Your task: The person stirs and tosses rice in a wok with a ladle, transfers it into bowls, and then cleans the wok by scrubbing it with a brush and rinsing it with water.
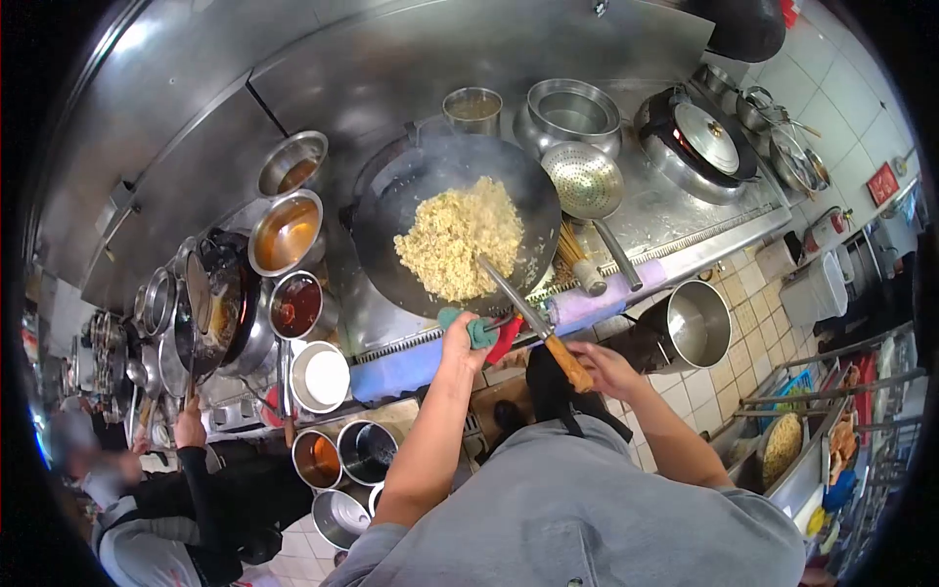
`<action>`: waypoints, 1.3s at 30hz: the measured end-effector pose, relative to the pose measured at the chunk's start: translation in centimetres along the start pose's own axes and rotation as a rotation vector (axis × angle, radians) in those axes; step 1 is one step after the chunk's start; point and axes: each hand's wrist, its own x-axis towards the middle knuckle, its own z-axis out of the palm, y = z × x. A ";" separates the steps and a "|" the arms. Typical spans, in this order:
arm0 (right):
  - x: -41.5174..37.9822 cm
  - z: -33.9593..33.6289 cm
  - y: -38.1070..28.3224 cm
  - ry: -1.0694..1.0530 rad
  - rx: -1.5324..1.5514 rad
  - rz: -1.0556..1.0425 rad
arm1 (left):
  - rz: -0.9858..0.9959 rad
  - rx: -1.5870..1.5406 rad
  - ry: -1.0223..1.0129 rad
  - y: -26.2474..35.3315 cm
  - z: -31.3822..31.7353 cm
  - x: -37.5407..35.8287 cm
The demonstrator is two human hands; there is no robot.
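Observation:
A large dark wok (381,245) sits on the stove in front of me, holding a steaming heap of fried rice (455,235). My left hand (462,340) is closed around a folded green cloth (479,331) at the wok's near edge, where the handle is; a red strip (506,339) hangs beside it. In my right hand (608,372) is the wooden grip of a long metal wok utensil (528,311). Its far end is buried in the rice, so its head is hidden.
Right of the wok lie a perforated strainer (583,181) and a bamboo brush (585,272). Bowls of sauce (286,235) stand to the left. A deep pot (696,328) is at lower right. Another person (147,528) works at a second wok on the left.

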 end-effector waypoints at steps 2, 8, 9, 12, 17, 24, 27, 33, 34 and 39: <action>-0.9 -6.3 7.0 0.522 -0.282 0.009 | 0.004 0.014 0.012 0.0 -0.3 -0.1; -8.5 -11.7 20.7 0.527 -0.539 0.175 | 0.014 0.037 -0.032 0.4 -1.0 -0.1; -8.5 -10.8 20.6 0.535 -0.436 0.134 | 0.024 0.040 -0.019 0.2 -1.0 -0.2; -7.5 -12.2 23.4 0.557 -0.122 0.011 | 0.014 0.061 0.018 0.5 -0.7 -0.6; -6.7 -14.7 25.7 0.605 0.405 -0.157 | -0.032 0.102 0.061 0.3 -0.2 -1.5; -3.7 -11.3 3.4 0.370 -0.500 -0.212 | -0.028 0.090 -0.011 0.5 0.6 -2.5; -1.2 -4.2 -2.0 -0.065 0.031 -0.026 | -0.016 0.034 0.009 0.0 0.0 -1.1; 7.6 5.0 -2.8 -0.480 0.508 0.176 | 0.012 0.088 -0.018 -1.3 -2.3 0.8; 7.4 6.1 -3.9 -0.387 0.451 0.249 | 0.028 0.115 -0.012 -1.4 -2.3 1.0; 5.1 10.2 -6.8 -0.198 0.257 0.195 | 0.033 0.277 0.013 0.5 -2.6 0.0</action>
